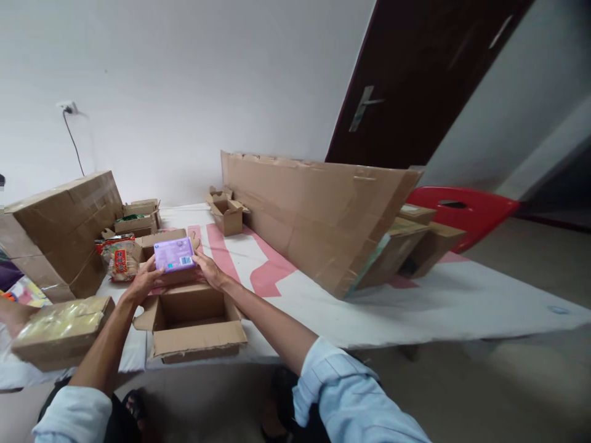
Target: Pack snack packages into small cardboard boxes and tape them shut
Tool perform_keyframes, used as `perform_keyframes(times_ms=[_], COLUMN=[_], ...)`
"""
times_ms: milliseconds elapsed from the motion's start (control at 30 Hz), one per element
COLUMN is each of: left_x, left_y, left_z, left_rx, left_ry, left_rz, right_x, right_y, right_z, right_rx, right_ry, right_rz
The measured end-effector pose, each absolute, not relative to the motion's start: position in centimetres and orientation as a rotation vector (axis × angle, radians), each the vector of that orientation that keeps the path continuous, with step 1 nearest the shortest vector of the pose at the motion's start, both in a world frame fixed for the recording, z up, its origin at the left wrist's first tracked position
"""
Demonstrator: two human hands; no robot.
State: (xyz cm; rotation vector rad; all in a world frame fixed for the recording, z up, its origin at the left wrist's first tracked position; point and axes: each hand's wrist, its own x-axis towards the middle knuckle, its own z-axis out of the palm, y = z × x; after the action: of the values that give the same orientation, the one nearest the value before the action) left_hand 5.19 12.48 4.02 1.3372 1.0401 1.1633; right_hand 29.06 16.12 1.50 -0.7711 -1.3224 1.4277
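Note:
Between my two hands is a flat purple packet [173, 254] with a barcode on its lower right; its exact contents cannot be made out. My left hand [144, 280] grips its left edge, and my right hand [207, 269] grips its right edge. The packet is held up in front of an open cardboard box [166, 235], which it partly hides. Nearer to me, below my hands, another open cardboard box [199, 339] stands with its flaps folded out and its inside bare. A red and clear bag of rice crackers [120, 259] stands left of the packet.
A taped box [60, 332] lies at the near left, with another person's arm [16, 312] beside it. A large carton [64, 227] stands behind. A long cardboard panel [314, 215] crosses the table [415, 320]; small boxes [228, 215] and a red chair [466, 206] are farther off.

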Motion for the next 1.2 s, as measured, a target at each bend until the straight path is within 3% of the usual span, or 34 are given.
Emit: perform_keyframes(times_ms=[333, 1000, 1200], left_x=[5.4, 6.4, 3.4], left_y=[12.2, 8.4, 8.5], left_z=[7.1, 6.6, 5.5], left_rx=[1.416, 1.680, 2.322], left_ry=[1.075, 0.904, 1.489], left_rz=[1.199, 1.175, 0.908], right_x=[29.6, 32.5, 39.0], right_y=[16.4, 13.0, 11.0], right_z=[3.2, 4.5, 1.2], right_rx=[-0.728, -0.521, -0.528], right_ry=[-1.314, -1.401, -0.888], right_rz=[1.414, 1.373, 1.207])
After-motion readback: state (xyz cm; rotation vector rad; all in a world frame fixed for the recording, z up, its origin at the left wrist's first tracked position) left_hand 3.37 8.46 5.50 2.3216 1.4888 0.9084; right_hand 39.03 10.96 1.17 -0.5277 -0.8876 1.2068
